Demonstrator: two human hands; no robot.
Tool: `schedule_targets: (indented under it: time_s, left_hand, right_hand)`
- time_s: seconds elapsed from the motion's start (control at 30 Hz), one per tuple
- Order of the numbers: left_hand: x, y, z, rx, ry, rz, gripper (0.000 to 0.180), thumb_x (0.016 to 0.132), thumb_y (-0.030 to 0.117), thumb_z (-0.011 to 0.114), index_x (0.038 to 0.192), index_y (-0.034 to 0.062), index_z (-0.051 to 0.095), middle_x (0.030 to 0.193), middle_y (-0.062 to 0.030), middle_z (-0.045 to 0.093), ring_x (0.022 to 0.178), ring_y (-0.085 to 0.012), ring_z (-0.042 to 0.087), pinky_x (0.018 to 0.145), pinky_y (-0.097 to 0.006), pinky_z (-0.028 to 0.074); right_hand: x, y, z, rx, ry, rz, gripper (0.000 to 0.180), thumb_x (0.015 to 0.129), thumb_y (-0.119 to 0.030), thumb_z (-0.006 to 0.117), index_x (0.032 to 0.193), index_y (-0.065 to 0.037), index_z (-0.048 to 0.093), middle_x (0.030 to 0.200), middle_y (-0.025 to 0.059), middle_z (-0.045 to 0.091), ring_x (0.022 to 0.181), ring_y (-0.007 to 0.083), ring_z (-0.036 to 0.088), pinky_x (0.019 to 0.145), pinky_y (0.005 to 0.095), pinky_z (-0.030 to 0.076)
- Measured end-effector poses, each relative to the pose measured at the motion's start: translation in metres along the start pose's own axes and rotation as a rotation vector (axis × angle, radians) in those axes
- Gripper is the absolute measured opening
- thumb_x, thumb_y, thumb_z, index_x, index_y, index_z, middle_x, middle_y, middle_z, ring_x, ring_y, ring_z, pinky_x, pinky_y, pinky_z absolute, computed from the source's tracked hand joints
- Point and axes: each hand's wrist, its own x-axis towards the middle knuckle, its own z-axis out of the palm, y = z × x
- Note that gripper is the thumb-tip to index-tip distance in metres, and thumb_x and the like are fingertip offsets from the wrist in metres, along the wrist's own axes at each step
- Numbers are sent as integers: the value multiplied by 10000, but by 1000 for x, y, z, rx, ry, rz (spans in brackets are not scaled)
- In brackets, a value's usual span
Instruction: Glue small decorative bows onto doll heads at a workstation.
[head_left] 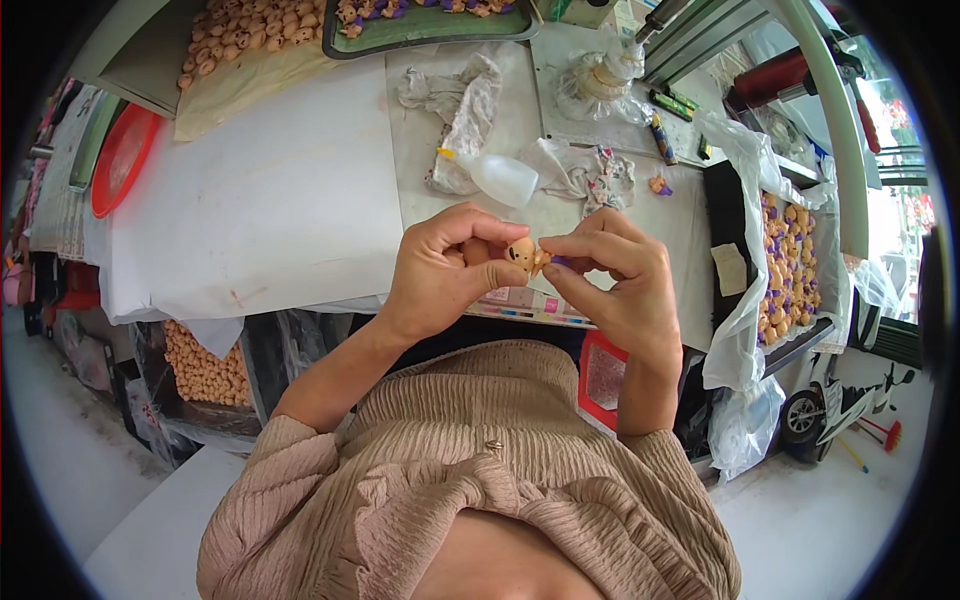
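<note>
Over the table's near edge, my left hand [445,265] is closed around a small peach-coloured doll head [520,252] with dark painted features. Further round peach pieces, likely more heads, are tucked between its fingers and palm. Thumb and fingers of my right hand [615,275] pinch a small doll body [543,262] with a purple part, partly hidden by the fingertips. Head and body touch each other; whether they are joined I cannot tell. Beyond the hands lies a translucent squeeze bottle [503,180] with a yellow tip, on its side by a crumpled cloth [470,120].
Loose doll heads [250,30] lie at the back left, beside a green tray [430,42] of purple-and-peach figures. A plastic-lined box [790,265] of figures stands at the right. Below the table, a bin [205,370] holds many heads. A red basin [125,160] is far left.
</note>
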Motion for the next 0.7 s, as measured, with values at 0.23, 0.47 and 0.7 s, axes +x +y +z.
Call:
schedule_targets:
  time_s: [0.23, 0.47, 0.7]
  left_hand:
    - [5, 4, 0, 18, -4, -68, 324, 724, -21, 798, 1027, 23, 694, 820, 22, 616, 666, -7, 512, 630, -183, 457]
    - [11, 8, -5, -41, -104, -145, 306, 742, -29, 783, 1025, 23, 681, 838, 22, 630, 670, -2, 499, 628, -179, 450]
    - [18, 29, 6, -118, -26, -115, 291, 816, 16, 737, 1095, 20, 652, 869, -1, 648, 692, -25, 541, 637, -194, 472]
  right_hand:
    - [0, 10, -2, 62, -43, 3, 242, 728, 52, 758, 962, -1, 725, 839, 40, 584, 771, 109, 599, 699, 232, 520]
    - [-2, 8, -7, 40, -40, -35, 235, 735, 31, 768, 964, 11, 721, 867, 45, 578, 784, 112, 590, 713, 233, 518]
    - [6, 2, -3, 52, 29, -66, 233, 785, -24, 744, 1008, 21, 694, 827, 56, 600, 778, 113, 613, 691, 232, 509]
